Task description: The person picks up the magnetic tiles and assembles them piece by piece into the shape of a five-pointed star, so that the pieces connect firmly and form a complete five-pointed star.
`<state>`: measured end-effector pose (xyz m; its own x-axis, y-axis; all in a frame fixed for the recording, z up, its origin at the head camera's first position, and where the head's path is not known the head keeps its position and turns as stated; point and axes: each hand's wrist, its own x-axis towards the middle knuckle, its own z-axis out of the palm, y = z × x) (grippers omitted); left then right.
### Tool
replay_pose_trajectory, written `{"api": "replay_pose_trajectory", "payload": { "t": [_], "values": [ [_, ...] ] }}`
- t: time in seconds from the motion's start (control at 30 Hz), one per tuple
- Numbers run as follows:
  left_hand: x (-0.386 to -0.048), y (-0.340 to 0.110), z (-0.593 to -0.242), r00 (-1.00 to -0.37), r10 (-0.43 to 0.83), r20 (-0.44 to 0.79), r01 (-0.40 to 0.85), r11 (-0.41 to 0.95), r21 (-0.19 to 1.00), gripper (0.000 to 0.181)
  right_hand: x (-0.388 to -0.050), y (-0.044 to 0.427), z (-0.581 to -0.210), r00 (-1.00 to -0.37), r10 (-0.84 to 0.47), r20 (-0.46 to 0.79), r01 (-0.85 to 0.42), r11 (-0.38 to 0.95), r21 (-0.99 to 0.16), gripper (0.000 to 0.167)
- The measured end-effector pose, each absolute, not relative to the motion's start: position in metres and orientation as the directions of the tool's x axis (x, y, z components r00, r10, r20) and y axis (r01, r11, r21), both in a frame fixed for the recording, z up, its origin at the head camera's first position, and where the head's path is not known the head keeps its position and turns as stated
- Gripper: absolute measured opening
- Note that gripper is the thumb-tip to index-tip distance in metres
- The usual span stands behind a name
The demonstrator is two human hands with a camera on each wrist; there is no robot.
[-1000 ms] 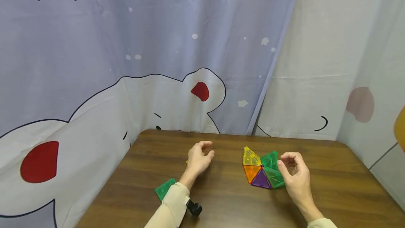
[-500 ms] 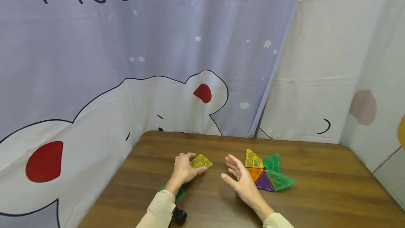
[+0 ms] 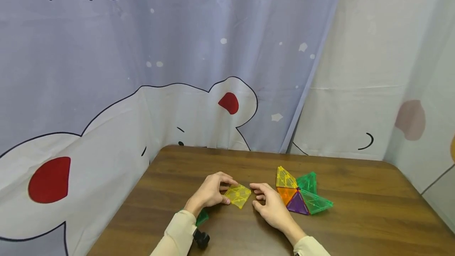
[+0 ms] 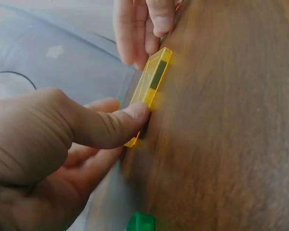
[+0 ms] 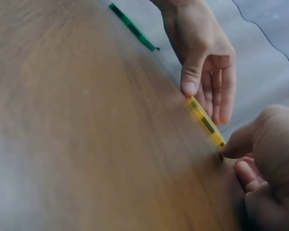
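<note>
A translucent yellow magnetic tile [image 3: 238,196], square in outline, lies on the wooden table. My left hand [image 3: 209,191] pinches its left side; in the left wrist view the thumb [image 4: 135,113] presses along the tile's edge. Close to the opposite corner is my right hand [image 3: 271,204], fingers loosely bent and holding nothing; whether its fingertips touch the tile I cannot tell. Right of that hand, a fan of triangular tiles is joined at one point: yellow [image 3: 285,177], orange [image 3: 286,195], purple [image 3: 298,204] and green [image 3: 318,202] ones.
A green tile [image 3: 202,217] lies under the left forearm, partly hidden by it. The brown table [image 3: 373,200] reaches back to a printed curtain [image 3: 177,117] along its far edge.
My right hand has come left from the fan of tiles toward the yellow square. My left hand has reached that square, gripped it and shifted it a little right and nearer.
</note>
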<state>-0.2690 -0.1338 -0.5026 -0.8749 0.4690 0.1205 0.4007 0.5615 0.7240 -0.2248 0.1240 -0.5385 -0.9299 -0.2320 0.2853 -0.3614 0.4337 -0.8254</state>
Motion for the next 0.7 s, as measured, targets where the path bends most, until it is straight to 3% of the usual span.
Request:
{"api": "replay_pose_trajectory", "payload": {
  "t": [0.2, 0.43, 0.53, 0.7],
  "values": [
    [-0.2691, -0.1336, -0.4992, -0.880, 0.460, 0.121, 0.418, 0.624, 0.660, 0.043, -0.2229, 0.1228, -0.5373, -0.921, -0.244, 0.303, -0.388, 0.545, -0.743, 0.034],
    [-0.2690, -0.1329, -0.5007, -0.865, 0.489, 0.111, 0.410, 0.563, 0.717, 0.042, -0.2216, 0.1237, -0.5382, -0.914, -0.244, 0.323, -0.405, 0.531, -0.744, 0.027],
    [-0.2711, -0.1340, -0.5031, -0.873, 0.479, 0.090, 0.379, 0.550, 0.744, 0.041, -0.2219, 0.1249, -0.5393, -0.924, -0.254, 0.287, -0.377, 0.469, -0.799, 0.026],
    [-0.2732, -0.1350, -0.5052, -0.879, 0.471, 0.069, 0.353, 0.548, 0.759, 0.040, -0.2221, 0.1268, -0.5384, -0.940, -0.257, 0.226, -0.288, 0.236, -0.928, 0.023]
  ]
}}
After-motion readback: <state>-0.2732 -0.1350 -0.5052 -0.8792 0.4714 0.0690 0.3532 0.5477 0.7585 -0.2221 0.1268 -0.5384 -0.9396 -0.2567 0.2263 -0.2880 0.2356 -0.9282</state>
